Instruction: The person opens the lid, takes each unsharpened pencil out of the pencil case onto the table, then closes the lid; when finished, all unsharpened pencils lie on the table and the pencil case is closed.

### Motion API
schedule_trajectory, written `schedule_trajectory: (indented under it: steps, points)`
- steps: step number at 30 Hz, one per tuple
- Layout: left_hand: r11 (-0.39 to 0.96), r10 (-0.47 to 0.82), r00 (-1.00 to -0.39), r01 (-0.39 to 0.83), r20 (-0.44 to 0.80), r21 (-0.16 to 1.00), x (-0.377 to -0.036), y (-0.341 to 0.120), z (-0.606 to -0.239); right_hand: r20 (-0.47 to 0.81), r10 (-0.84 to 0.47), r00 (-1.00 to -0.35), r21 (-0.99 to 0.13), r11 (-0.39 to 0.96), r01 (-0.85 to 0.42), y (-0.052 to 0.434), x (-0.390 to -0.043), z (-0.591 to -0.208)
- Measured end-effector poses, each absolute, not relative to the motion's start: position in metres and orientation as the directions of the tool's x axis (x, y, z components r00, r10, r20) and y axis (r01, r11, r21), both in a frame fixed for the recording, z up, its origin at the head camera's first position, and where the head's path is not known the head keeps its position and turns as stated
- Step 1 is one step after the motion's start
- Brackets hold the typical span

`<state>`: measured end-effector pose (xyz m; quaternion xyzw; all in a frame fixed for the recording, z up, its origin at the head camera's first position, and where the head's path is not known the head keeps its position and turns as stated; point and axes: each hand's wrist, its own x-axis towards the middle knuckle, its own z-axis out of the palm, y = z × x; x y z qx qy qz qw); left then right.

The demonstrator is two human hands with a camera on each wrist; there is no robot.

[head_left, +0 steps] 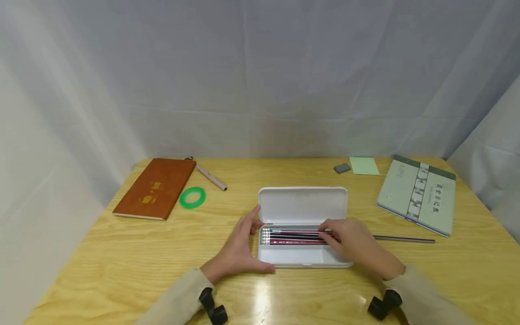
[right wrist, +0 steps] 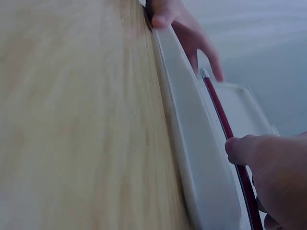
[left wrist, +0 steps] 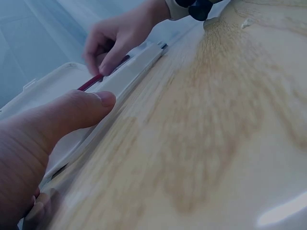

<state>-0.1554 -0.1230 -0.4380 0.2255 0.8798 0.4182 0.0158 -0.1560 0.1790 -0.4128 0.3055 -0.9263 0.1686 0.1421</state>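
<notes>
Fingers of the right hand sit curled down over the red-and-black pencils lying in the white plastic pencil case, fingertips pinching the top pencil near its right end — the right wrist view shows a red pencil running under the thumb along the case's edge. The left hand is spread fairly flat against the left end of the case, thumb along the front corner and fingers reaching up by the hinge, pressing on it rather than gripping. The case lies open at the middle of the yellow wooden table, near the front edge, its lid tipped back away from the person. The pencils are bunched in the back half of the tray, silver ends pointing left.

Just right of the case, one more dark pencil lies loose on the table. Further out on the right — a pale green booklet, a light green sticky note and a small grey eraser. Over on the left there's a brown notebook, a green tape ring and a pinkish pen.
</notes>
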Motion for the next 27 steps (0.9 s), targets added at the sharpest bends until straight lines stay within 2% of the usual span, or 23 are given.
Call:
schedule_trajectory:
  steps: [5,10,15,21,27]
  points:
    - [0.544,0.401,-0.901,0.379,0.165,0.748,-0.155,-0.122,-0.437,0.462,-0.466,-0.755,-0.240,0.754,-0.612,0.223,-0.146,-0.416]
    - [0.545,0.404,-0.900,0.382,0.165,0.746,-0.154,-0.122,-0.437,0.442,-0.373,-0.816,-0.255,0.819,-0.513,0.270,-0.129,-0.417]
    - [0.559,0.407,-0.900,0.381,0.156,0.737,-0.153,-0.123,-0.438,0.433,-0.323,-0.842,-0.225,0.866,-0.447,0.306,-0.117,-0.421]
    - [0.573,0.410,-0.899,0.388,0.157,0.722,-0.154,-0.123,-0.438,0.415,-0.327,-0.849,-0.214,0.872,-0.440,0.323,-0.111,-0.424]
    - [0.575,0.417,-0.894,0.398,0.162,0.715,-0.155,-0.123,-0.437,0.429,-0.377,-0.821,-0.204,0.845,-0.495,0.326,-0.116,-0.428]
